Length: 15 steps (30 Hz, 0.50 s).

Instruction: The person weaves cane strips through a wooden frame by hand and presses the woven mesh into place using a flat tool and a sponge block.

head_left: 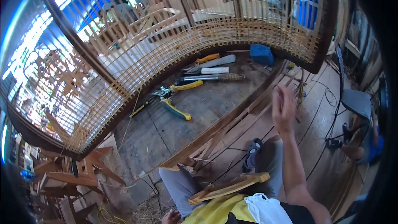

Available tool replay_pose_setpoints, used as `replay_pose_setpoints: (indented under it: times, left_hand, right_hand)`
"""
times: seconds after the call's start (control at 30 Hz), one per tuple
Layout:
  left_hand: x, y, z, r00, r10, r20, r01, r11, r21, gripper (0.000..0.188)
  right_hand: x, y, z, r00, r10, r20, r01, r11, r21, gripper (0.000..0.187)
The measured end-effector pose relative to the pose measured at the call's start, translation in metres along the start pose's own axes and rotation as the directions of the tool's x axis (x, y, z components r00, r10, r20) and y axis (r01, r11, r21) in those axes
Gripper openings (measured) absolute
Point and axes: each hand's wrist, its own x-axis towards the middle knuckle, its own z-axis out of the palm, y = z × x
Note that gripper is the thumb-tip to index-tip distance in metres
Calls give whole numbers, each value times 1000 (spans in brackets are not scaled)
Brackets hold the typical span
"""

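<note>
My right hand (283, 108) is raised to the right of the workbench, its fingers stretched upward with nothing seen in them. Low beside my left thigh, my left hand (171, 217) shows only in part at the lower edge; its grip is unclear. A curved dark wooden frame (166, 69) with half-woven rattan (207, 33) stands over the bench. On the bench lie yellow-and-green handled cutters (171, 94), a white-handled tool (213, 70), a metal rod-like tool (213, 77) and a blue block (261, 54). Across my lap rests a curved wooden piece (228, 188).
The dark bench top (195, 116) ends at a wooden edge (199, 149) before my knees. Wooden star-shaped parts (78, 174) are stacked at lower left. A dark chair (356, 103) and another person's leg (352, 151) are at right. Rattan scraps litter the floor.
</note>
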Motion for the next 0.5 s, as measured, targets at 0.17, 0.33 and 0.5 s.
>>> replay_pose_setpoints:
  times: [0.17,0.33,0.5]
  left_hand:
    - [-23,-34,-4,991,-124,-45,120,989,-85,62]
    - [-46,-57,-1,981,-188,-41,176,964,-198,72]
    - [-62,-53,10,987,-128,94,156,904,-398,82]
  right_hand:
    - [-96,67,-38,895,327,304,-175,883,-436,39]
    - [-101,95,-36,444,550,707,-47,802,-595,47]
    - [-130,95,47,-5,447,894,471,790,-393,47]
